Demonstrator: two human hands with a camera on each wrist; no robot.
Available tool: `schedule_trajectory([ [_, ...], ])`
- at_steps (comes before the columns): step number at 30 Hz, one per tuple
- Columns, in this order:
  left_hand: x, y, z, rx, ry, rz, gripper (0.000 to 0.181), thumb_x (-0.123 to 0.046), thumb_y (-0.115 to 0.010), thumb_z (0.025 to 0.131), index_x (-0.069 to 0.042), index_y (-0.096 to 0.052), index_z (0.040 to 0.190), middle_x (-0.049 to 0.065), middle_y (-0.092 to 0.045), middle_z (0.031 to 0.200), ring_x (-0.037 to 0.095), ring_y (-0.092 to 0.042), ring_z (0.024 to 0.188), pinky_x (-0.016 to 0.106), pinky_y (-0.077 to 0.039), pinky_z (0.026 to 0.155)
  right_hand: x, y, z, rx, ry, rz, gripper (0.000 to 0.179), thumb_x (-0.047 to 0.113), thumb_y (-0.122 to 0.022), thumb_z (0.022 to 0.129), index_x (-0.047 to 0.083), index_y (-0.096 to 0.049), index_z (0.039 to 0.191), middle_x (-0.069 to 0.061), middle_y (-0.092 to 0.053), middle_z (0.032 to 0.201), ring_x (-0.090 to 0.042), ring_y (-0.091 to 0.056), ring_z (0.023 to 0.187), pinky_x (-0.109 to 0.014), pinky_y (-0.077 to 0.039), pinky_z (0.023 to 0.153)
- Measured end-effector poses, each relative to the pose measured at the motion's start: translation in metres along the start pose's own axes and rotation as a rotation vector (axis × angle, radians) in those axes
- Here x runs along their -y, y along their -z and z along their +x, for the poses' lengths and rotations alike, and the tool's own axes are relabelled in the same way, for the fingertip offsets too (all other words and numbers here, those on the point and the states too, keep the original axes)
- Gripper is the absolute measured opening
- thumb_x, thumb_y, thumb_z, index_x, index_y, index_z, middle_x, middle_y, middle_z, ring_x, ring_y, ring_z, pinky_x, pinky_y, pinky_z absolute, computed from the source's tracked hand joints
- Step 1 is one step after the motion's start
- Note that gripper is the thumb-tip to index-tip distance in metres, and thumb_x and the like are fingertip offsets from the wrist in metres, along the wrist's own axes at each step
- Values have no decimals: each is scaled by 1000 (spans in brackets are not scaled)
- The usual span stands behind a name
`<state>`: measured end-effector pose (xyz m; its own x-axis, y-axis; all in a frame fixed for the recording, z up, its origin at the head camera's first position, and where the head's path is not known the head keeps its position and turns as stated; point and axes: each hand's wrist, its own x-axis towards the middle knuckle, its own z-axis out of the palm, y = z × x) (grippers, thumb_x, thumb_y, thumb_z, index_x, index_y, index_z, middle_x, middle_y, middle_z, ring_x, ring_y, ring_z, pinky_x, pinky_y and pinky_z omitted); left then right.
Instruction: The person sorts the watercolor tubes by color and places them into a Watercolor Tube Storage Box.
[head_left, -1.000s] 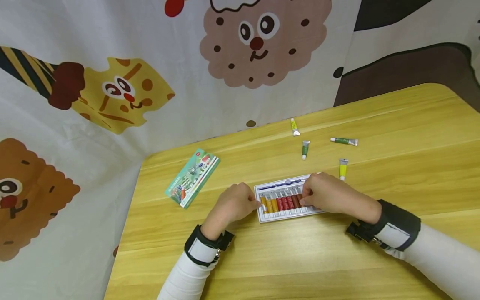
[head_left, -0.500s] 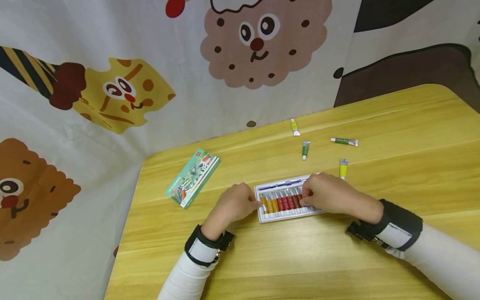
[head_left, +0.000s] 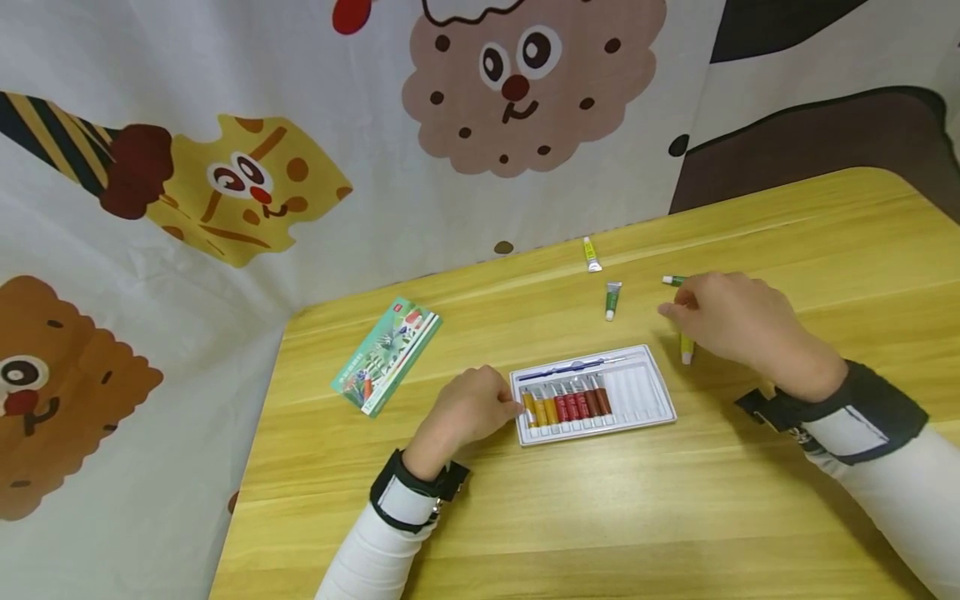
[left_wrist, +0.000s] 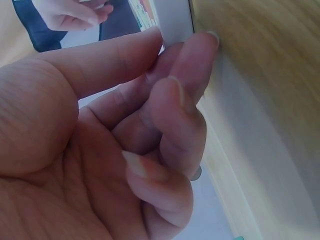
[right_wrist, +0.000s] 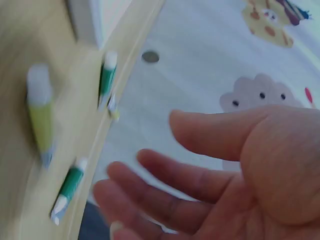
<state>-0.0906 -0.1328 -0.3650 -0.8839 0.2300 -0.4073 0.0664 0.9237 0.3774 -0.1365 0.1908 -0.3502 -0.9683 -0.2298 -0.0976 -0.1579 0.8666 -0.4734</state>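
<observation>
In the head view, a white plastic tray [head_left: 651, 392] lies mid-table. It holds a row of paint tubes [head_left: 572, 407] in yellow, red and brown, with a thin blue paintbrush [head_left: 573, 367] along its far side. My left hand [head_left: 468, 404] pinches the tray's left edge, thumb and forefinger at the rim; its other fingers curl in the left wrist view. My right hand [head_left: 738, 321] hovers with parted fingers and nothing in them, above a yellow paint tube [head_left: 687, 348] it partly covers. A green paint tube [head_left: 672, 281] shows just beyond its fingertips.
A second green tube [head_left: 612, 301] and a lemon-yellow tube [head_left: 592, 254] lie behind the tray. To the left rests a teal paint box [head_left: 387, 357]. A white curtain [head_left: 360, 208] with cartoon prints hangs along the table's far edge.
My right hand has left the tray's right part and moved right and away, over the yellow tube. The tray's right-hand slots now show, bare. My left hand has stayed in place.
</observation>
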Motion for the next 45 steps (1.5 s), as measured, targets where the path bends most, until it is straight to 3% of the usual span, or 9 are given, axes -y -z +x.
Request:
schedule_trajectory([
  [5, 2, -1, 1, 6, 3, -3, 45, -30, -75, 99, -15, -61, 59, -5, -41, 56, 13, -42, 52, 28, -32, 50, -13, 2, 4, 76, -72, -37, 38, 32, -66, 103, -1, -70, 84, -4, -48, 62, -22, -46, 54, -32, -32, 49],
  [9, 2, -1, 0, 6, 7, -9, 45, -30, -75, 99, -15, -60, 59, -5, -41, 56, 13, -42, 52, 28, -32, 50, -16, -4, 6, 127, -99, -30, 37, 30, -74, 98, 5, -67, 71, -2, -44, 60, -20, -43, 53, -31, -30, 49],
  [13, 1, 0, 0, 3, 12, -9, 46, -31, -75, 99, -16, -60, 58, -5, -41, 56, 13, -42, 52, 29, -32, 50, -21, -9, 8, 159, -110, -23, 34, 27, -78, 94, 6, -66, 69, -3, -44, 61, -21, -44, 54, -31, -32, 51],
  [22, 1, 0, 1, 3, 1, -7, 48, -31, -75, 99, -16, -58, 57, -6, -39, 54, 12, -41, 51, 28, -31, 49, -25, -14, 13, 253, -81, 45, 35, 17, -73, 92, 7, -65, 59, -1, -51, 54, -16, -46, 48, -27, -31, 49],
  [29, 2, 0, 1, 9, 0, -6, 49, -31, -75, 99, -16, -56, 56, -7, -38, 54, 11, -41, 51, 28, -31, 49, -26, -16, 13, 235, -99, 65, 28, 14, -71, 85, 6, -62, 60, -3, -53, 55, -17, -48, 48, -26, -32, 47],
  [40, 1, 0, 1, 7, 0, -9, 46, -31, -74, 99, -15, -60, 58, -6, -39, 55, 12, -41, 51, 28, -31, 50, -13, -11, 9, 156, -90, 103, 34, 18, -69, 93, 5, -66, 62, 1, -44, 54, -16, -42, 49, -27, -29, 48],
  [45, 1, -1, 1, 9, 2, -10, 45, -30, -74, 99, -15, -61, 59, -5, -39, 55, 13, -41, 51, 28, -31, 50, 0, -9, 5, 114, -49, 113, 34, 23, -70, 96, 5, -68, 67, 2, -43, 54, -16, -41, 50, -28, -29, 49],
])
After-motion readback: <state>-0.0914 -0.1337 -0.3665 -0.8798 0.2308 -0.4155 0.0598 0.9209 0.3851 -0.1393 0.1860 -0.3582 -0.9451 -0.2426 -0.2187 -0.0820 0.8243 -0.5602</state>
